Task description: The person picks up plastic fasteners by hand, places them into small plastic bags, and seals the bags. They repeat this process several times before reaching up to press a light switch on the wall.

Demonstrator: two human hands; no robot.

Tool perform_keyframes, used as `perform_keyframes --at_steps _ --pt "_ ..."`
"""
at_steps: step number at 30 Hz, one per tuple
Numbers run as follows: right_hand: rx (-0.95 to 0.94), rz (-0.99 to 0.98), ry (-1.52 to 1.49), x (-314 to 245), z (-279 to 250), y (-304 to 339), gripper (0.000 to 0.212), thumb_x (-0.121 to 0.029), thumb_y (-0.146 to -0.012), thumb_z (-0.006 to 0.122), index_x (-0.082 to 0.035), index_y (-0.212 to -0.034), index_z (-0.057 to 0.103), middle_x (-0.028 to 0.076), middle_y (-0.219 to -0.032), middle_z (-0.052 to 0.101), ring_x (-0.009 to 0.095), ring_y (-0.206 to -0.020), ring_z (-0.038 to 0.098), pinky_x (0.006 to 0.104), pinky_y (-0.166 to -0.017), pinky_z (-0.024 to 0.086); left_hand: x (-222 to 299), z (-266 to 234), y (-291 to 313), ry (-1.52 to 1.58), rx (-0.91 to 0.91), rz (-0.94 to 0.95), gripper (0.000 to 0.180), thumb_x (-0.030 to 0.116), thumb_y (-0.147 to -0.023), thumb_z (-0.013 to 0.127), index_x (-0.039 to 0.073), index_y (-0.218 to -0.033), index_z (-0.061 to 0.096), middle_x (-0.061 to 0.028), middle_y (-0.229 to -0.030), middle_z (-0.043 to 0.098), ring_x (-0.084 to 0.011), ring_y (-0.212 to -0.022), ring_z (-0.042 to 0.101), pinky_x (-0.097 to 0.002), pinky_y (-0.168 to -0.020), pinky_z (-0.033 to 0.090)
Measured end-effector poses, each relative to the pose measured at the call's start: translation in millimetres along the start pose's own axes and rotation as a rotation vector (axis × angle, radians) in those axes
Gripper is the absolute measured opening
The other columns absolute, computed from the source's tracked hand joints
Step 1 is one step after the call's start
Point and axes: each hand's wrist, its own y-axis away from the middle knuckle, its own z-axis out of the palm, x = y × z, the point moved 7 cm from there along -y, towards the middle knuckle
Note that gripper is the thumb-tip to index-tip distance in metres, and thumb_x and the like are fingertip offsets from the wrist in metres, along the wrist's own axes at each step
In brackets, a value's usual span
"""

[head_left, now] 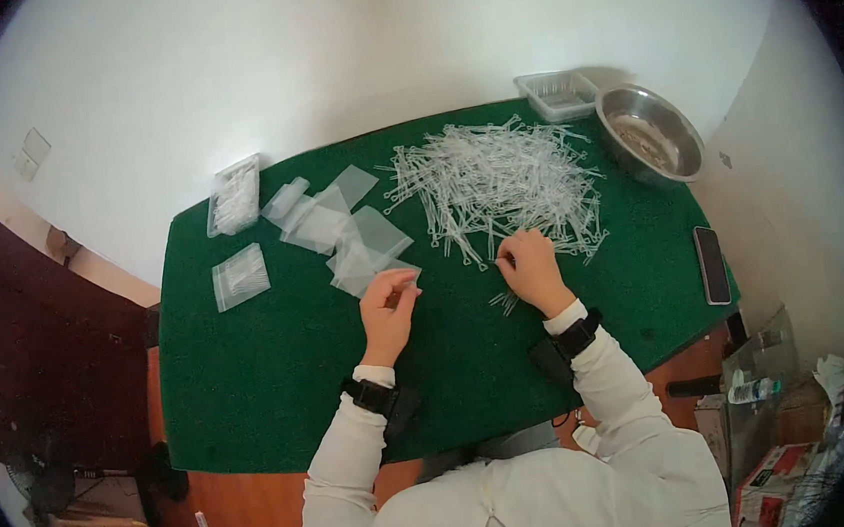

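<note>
A large loose pile of thin clear plastic sticks [495,182], many with a small loop at one end, spreads over the green table. At its near edge my right hand [535,272] is closed with its fingers down, and a small bunch of stick ends [504,301] shows beside the palm. Overlapping clear plastic bags [368,238] lie left of the pile. My left hand [388,315] rests at the nearest bag, fingers curled and thumb close to the forefinger. Whatever lies between those fingertips is too small to make out.
A filled bag of sticks [240,276] lies at the left, near a clear tray with white contents [234,195]. At the back right stand another clear plastic tray [558,97] and a steel bowl [652,133]. A phone [711,265] lies by the right edge of the green tabletop [281,376].
</note>
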Motion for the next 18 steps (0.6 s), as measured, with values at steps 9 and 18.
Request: perform_keyframes --at_steps 9,18 --pt "0.073 -0.062 -0.475 -21 -14 -12 0.006 -0.003 -0.077 0.055 -0.001 -0.082 0.053 0.008 -0.071 0.048 0.023 -0.069 0.048 0.0305 -0.065 0.039 4 -1 -5 -0.115 0.014 -0.021 0.012 -0.001 -0.079 0.055 0.000 -0.091 0.058 -0.0041 -0.087 0.058 -0.0107 -0.070 0.058 -0.0216 -0.062 0.046" --pt "-0.019 -0.099 -0.728 -49 -4 -6 0.009 0.000 -0.080 0.053 -0.001 -0.088 0.054 0.005 -0.080 0.053 0.014 -0.074 0.051 0.0260 -0.066 0.039 0 -6 -5 -0.106 0.020 -0.075 0.013 0.002 -0.080 0.056 0.000 -0.092 0.059 -0.0037 -0.085 0.059 -0.0104 -0.070 0.059 -0.0213 -0.062 0.046"
